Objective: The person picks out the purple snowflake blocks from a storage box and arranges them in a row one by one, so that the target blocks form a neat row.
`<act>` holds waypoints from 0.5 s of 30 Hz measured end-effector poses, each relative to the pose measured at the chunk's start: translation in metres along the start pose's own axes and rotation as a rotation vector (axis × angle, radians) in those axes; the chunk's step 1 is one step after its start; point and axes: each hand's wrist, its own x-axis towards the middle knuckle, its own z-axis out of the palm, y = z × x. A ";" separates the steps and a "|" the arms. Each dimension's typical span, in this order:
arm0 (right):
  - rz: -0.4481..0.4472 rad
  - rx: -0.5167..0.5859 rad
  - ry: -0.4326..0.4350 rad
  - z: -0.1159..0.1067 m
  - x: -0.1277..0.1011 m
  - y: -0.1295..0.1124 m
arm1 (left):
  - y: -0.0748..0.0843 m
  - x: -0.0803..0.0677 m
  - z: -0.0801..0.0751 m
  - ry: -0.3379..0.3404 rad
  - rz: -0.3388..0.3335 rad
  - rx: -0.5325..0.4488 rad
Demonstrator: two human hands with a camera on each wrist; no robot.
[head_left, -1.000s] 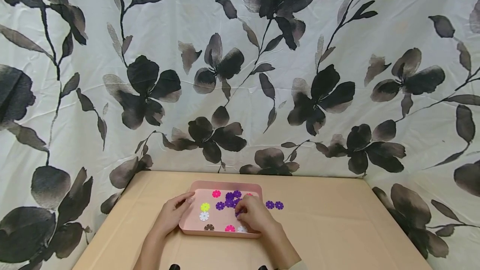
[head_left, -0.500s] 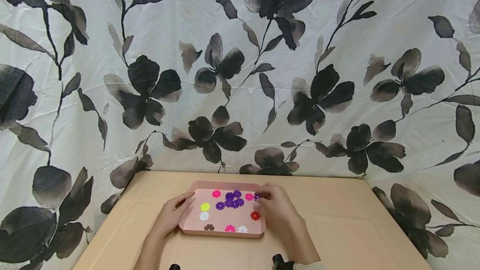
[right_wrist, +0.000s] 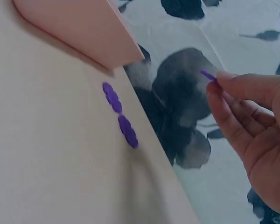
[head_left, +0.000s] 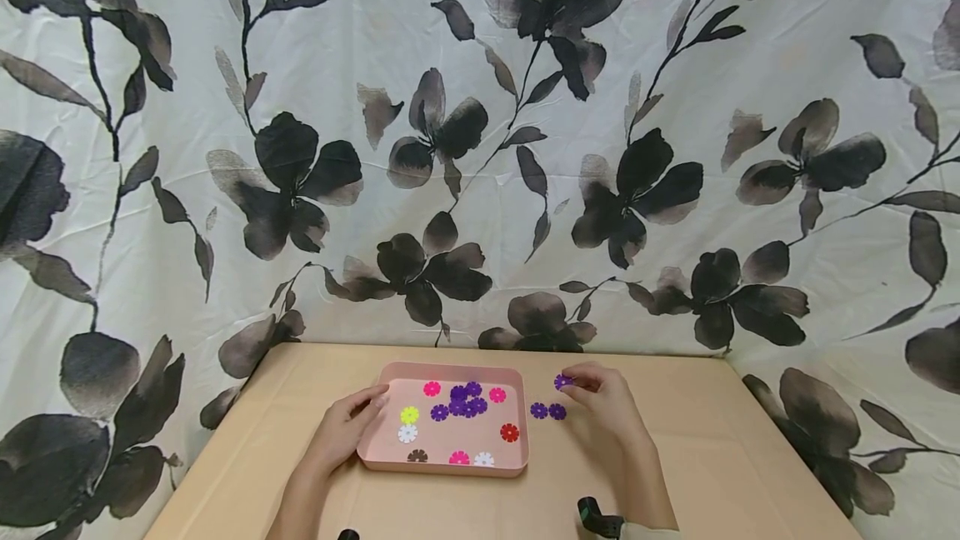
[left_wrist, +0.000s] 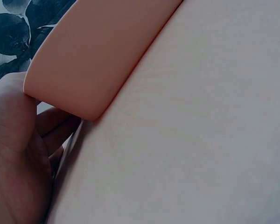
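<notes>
A pink tray point(head_left: 390, 463) lies on the tan table point(head_left: 712, 457) and holds several flower-shaped discs in purple, pink, yellow, white, red and brown. My left hand point(head_left: 347, 426) grips the tray's left rim point(left_wrist: 60, 100), thumb over the edge. My right hand point(head_left: 603, 402) is right of the tray and pinches a purple disc point(head_left: 562, 382) point(right_wrist: 208, 76) between thumb and fingertips, above the table. Two more purple discs point(head_left: 547, 411) point(right_wrist: 120, 115) lie side by side on the table just below it, outside the tray.
A floral black-and-white cloth point(head_left: 480, 148) hangs behind the table and drapes past its far and right edges. Bare tabletop stretches right of the two discs and in front of the tray. A dark wrist-worn device point(head_left: 596, 517) shows near the bottom edge.
My right hand lifted a purple disc from inside the tray and carried it right, over the rim, to above the two discs on the table. The left hand stayed on the tray.
</notes>
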 end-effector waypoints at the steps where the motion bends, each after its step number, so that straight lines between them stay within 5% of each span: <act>1: 0.000 -0.019 0.004 -0.002 -0.001 0.003 | 0.000 0.000 0.000 0.001 0.000 0.000; 8: 0.122 -0.121 0.009 -0.012 -0.007 0.020 | 0.000 0.000 0.000 0.000 -0.004 -0.005; 15: 0.256 -0.051 -0.013 -0.005 -0.012 0.030 | 0.000 -0.001 0.000 0.002 -0.003 -0.009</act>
